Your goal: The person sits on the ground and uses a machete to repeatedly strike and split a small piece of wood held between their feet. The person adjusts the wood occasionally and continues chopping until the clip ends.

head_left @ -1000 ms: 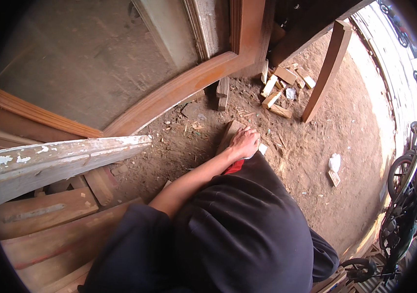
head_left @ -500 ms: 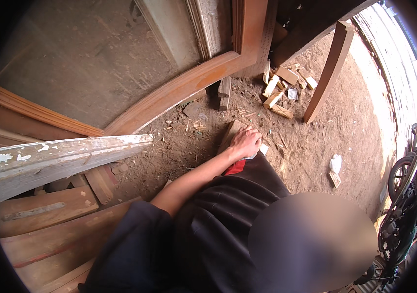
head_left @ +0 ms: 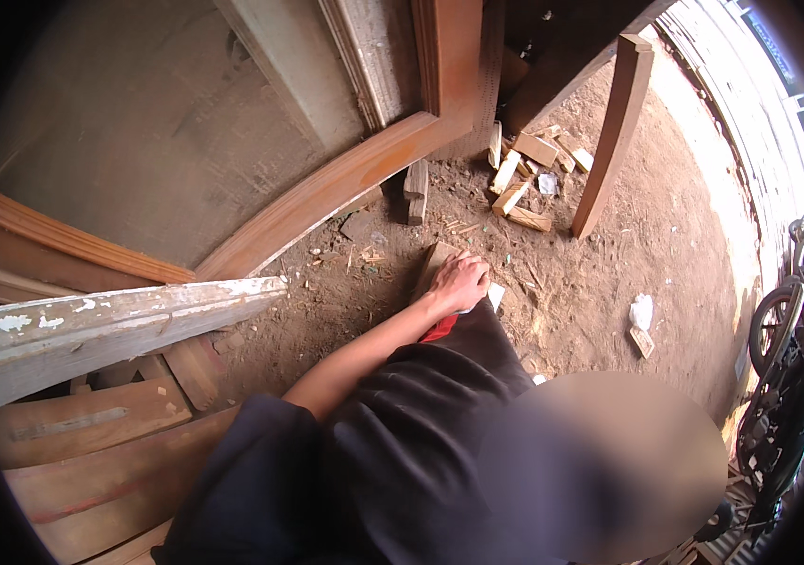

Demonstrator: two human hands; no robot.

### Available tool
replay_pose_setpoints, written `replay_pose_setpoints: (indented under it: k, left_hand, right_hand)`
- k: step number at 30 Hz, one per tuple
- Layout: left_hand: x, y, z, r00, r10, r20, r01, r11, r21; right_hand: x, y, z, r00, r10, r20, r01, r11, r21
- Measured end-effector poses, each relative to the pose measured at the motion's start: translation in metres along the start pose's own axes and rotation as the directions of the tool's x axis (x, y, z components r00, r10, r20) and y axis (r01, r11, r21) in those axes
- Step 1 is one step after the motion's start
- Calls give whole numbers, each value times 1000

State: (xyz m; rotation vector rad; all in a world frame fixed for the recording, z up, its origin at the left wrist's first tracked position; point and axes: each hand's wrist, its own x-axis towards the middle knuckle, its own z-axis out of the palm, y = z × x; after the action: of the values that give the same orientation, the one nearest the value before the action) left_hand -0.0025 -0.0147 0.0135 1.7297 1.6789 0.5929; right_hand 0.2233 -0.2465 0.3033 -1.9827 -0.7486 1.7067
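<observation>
My left hand (head_left: 461,281) reaches out past my dark clothing, knuckles up and fingers curled down over the near end of a brown wooden block (head_left: 434,260) close to the dirt floor. Part of the block shows beyond the hand; the fingertips and whatever lies under the palm are hidden. A red piece of cloth (head_left: 440,329) shows below my wrist, against the dark fabric. Beside the fingers is a small white piece (head_left: 496,298) whose kind I cannot make out. My right hand does not show; dark clothing and a blurred patch cover the lower right.
A framed wooden panel (head_left: 326,188) leans at upper left, above a paint-flecked white beam (head_left: 119,325). Wooden boards (head_left: 100,424) lie lower left. Offcuts (head_left: 512,198) are scattered ahead near a slanting wooden post (head_left: 613,141). A motorcycle (head_left: 783,348) stands at far right.
The whole view has shifted slightly, so most surroundings sit a little further left. My left hand keeps its curled hold on the wooden block.
</observation>
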Motion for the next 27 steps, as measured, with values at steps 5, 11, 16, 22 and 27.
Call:
replay_pose_setpoints:
  k: [5, 11, 16, 22, 27]
  left_hand:
    - [10, 16, 2, 997, 46, 54, -44, 999, -30]
    - [8, -4, -2, 999, 3, 49, -5, 999, 40]
    - [11, -3, 3, 993, 96, 70, -100, 994, 54]
    - [6, 29, -7, 994, 8, 105, -17, 996, 92]
    - [5, 21, -12, 994, -9, 105, -3, 994, 107]
  right_hand:
    - [10, 14, 15, 993, -36, -111, 53, 987, 154]
    - [-20, 3, 2, 989, 147, 2, -146, 979, 140]
    - [18, 9, 21, 997, 78, -26, -73, 986, 149]
    - [1, 14, 2, 996, 84, -8, -82, 987, 139]
    - [9, 13, 17, 999, 40, 30, -43, 996, 79]
